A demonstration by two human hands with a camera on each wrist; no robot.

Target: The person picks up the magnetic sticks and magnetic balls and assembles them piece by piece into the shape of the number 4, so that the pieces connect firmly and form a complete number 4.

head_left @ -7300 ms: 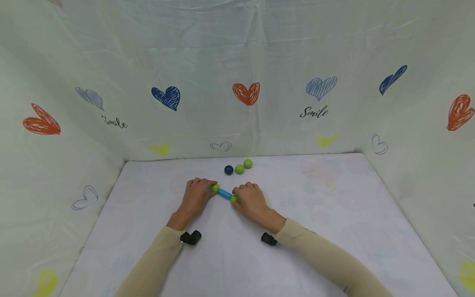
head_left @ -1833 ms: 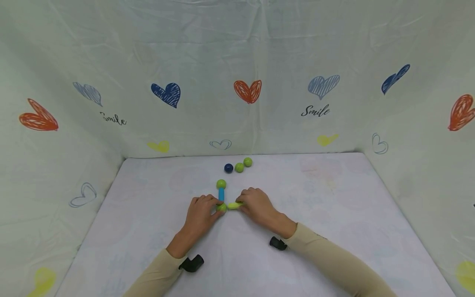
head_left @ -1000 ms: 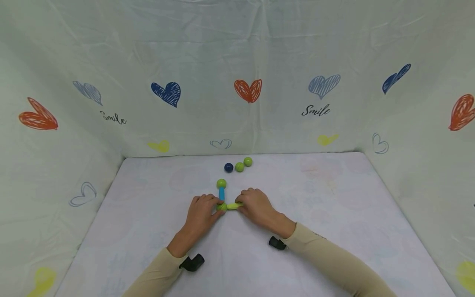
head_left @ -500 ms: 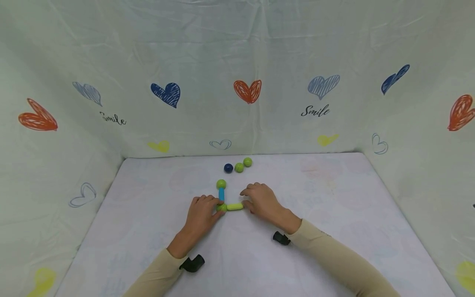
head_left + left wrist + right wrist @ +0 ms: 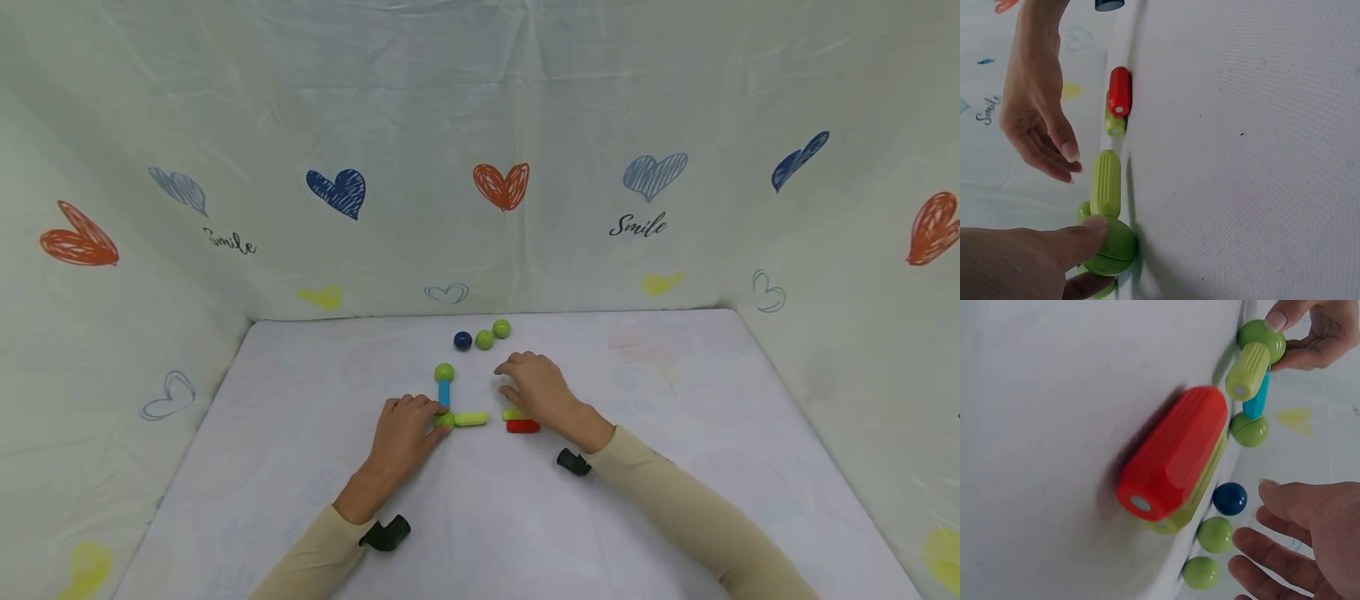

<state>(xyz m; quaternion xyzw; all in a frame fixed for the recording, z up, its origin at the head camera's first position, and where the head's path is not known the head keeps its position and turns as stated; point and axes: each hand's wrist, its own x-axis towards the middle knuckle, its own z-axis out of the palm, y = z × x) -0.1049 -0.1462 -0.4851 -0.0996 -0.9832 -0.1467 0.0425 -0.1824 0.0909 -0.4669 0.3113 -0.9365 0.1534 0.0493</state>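
My left hand [image 5: 402,433] pinches a green ball [image 5: 1113,247] between thumb and fingers, low on the table. Joined to that ball is a yellow-green magnetic rod [image 5: 471,419] pointing right. A blue magnetic rod [image 5: 444,393] runs from the same ball toward the back, with another green ball [image 5: 444,372] at its far end. My right hand [image 5: 542,390] hovers with fingers spread and holds nothing. Close by it lie a red magnetic rod [image 5: 1175,453] and a second yellow-green rod [image 5: 513,413], side by side; the hand partly hides the latter in the head view.
At the back of the white-covered table [image 5: 645,517] sit a dark blue ball [image 5: 462,341] and two loose green balls [image 5: 484,339], in a slanting row. A pale curtain printed with hearts [image 5: 501,187] encloses the back and sides.
My right hand has let go of the yellow-green rod and drawn right and back, uncovering the red rod and second yellow-green rod. The blue rod, earlier slanted between both hands, now points toward the back.
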